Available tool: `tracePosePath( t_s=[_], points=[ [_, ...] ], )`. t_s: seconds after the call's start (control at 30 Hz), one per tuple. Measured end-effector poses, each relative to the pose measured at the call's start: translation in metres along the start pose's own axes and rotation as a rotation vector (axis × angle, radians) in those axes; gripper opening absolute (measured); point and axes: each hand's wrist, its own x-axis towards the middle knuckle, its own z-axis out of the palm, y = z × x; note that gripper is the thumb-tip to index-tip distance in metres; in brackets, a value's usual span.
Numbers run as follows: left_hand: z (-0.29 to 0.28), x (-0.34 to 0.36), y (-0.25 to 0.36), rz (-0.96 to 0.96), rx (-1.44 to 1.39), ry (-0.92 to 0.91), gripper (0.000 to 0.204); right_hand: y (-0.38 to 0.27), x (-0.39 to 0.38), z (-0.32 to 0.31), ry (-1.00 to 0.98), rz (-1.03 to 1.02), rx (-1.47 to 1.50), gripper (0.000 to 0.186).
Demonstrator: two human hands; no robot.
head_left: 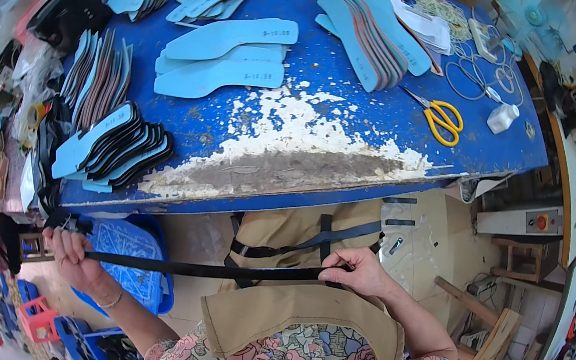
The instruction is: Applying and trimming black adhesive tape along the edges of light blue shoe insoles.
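A long narrow black strip [207,271] stretches nearly straight between my hands, in front of my body and below the table's front edge. My left hand [77,258] is closed round its left end, beside the blue crate. At the other end, my right hand [356,271] pinches the strip between thumb and fingers, above my lap. Tan cloth [281,227] covers my lap, with more black strips [308,243] lying across it. What the strips are made of cannot be told.
The worn blue table [200,122] carries stacks of light-blue insole-shaped pieces [224,59], black-edged ones [114,146] at the left, yellow-handled scissors [442,121] and a small white bottle [503,118]. A blue crate [164,288] stands below left; a wooden frame [494,343] stands right.
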Motion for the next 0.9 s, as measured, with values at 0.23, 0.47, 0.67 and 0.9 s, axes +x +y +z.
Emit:
tracePosePath(
  t_s=[0.23, 0.47, 0.67, 0.9],
  points=[
    [0.034, 0.002, -0.021, -0.053, -0.073, -0.075, 0.021, 0.008, 0.000, -0.003, -0.181, 0.146, 0.144, 0.013],
    [0.098, -0.054, -0.166, -1.046, 0.438, -0.484, 0.058, -0.038, 0.019, 0.009, -0.089, -0.088, -0.008, 0.018],
    [0.121, -0.069, -0.194, -1.365, 0.559, -0.778, 0.043, -0.055, 0.008, 0.004, 0.034, -0.268, -0.233, 0.017],
    [0.129, -0.060, -0.176, -1.274, 0.866, -0.890, 0.013, -0.070, -0.014, -0.007, 0.063, -0.247, -0.486, 0.016]
  ],
)
